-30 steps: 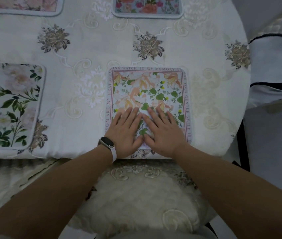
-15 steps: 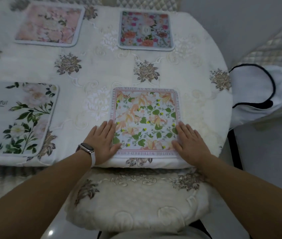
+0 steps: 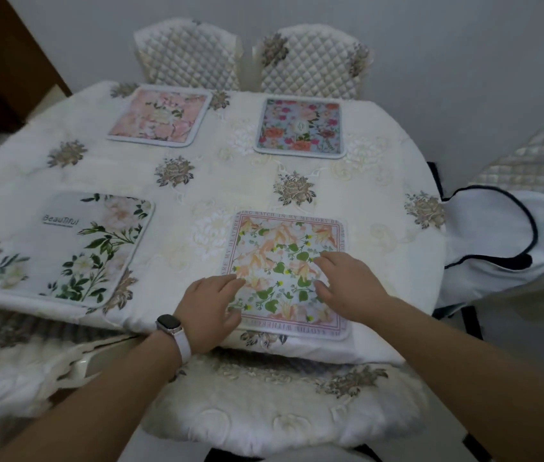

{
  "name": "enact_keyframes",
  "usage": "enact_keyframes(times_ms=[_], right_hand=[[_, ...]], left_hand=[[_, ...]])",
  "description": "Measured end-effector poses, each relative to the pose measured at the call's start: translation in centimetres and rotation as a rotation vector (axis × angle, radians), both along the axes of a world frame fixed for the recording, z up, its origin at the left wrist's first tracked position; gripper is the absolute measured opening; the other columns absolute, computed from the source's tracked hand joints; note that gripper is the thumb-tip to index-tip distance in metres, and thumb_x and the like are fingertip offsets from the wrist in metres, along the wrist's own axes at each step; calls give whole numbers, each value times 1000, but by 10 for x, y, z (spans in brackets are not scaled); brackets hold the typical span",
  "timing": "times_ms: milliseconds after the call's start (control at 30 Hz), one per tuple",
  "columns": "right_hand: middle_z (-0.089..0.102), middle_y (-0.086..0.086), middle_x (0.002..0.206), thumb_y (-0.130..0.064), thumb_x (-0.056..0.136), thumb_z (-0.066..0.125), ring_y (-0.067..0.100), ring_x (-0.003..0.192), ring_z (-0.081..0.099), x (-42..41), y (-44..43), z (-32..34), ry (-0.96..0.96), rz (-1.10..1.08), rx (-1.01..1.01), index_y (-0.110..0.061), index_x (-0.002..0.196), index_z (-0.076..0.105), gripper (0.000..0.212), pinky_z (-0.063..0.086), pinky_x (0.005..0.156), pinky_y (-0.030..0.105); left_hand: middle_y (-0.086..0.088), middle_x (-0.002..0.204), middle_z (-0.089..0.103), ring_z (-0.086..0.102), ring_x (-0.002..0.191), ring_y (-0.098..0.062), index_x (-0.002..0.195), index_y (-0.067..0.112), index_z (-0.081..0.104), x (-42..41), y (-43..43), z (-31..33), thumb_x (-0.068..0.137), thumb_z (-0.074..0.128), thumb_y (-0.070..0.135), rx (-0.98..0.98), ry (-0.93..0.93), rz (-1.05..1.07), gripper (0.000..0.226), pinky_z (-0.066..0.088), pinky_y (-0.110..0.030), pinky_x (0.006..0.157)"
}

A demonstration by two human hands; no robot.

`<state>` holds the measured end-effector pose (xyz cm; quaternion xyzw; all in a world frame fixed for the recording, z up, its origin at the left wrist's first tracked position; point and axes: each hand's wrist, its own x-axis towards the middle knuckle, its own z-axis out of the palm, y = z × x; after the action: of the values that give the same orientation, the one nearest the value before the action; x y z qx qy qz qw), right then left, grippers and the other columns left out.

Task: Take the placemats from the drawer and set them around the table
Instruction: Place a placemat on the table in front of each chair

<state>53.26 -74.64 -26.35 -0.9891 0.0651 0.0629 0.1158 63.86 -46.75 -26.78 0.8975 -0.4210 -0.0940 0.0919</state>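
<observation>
Several floral placemats lie flat on the oval table (image 3: 204,195) with its embroidered cream cloth. The nearest, an orange-and-green placemat (image 3: 283,241) with a lettered border, sits at the table's front edge. My left hand (image 3: 209,303), with a watch on its wrist, rests palm down on that mat's lower left corner. My right hand (image 3: 350,281) lies over its right side, fingers loosely curled and pointing left. A white placemat with green leaves (image 3: 74,245) lies at the front left. A pink placemat (image 3: 160,116) and a blue one with red flowers (image 3: 300,128) lie at the far side.
A fluffy cream chair seat (image 3: 264,405) stands just below the table's front edge, another seat at the lower left. Two quilted chair backs (image 3: 310,61) rise behind the table. A white bag with dark trim (image 3: 497,241) rests on a chair at the right.
The view has tilted up and pulled back, showing the whole table. My hands slid from the mat's middle out to its sides, then came back onto its lower part.
</observation>
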Motion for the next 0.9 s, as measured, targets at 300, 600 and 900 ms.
enact_keyframes(times_ms=[300,600,900], right_hand=[[42,1,146,-44,98,40,22,134,35,-18,3,37,-75,287,38,-19,142,42,51,31,110,40],[40,2,148,-45,98,40,22,137,31,-23,37,66,-136,580,56,-20,142,43,51,25,111,40],[52,0,130,-45,92,39,23,123,45,-34,134,100,-203,860,70,-22,133,49,48,38,100,40]], left_hand=[[-1,125,65,62,112,-23,127,19,62,-71,-16,65,82,46,48,-20,-129,264,55,49,-44,93],[0,118,67,63,106,-23,116,21,67,-155,22,84,78,47,48,95,-222,592,50,49,-42,89],[5,119,64,60,109,-19,117,25,64,-229,98,103,79,49,48,132,-307,862,47,45,-41,92]])
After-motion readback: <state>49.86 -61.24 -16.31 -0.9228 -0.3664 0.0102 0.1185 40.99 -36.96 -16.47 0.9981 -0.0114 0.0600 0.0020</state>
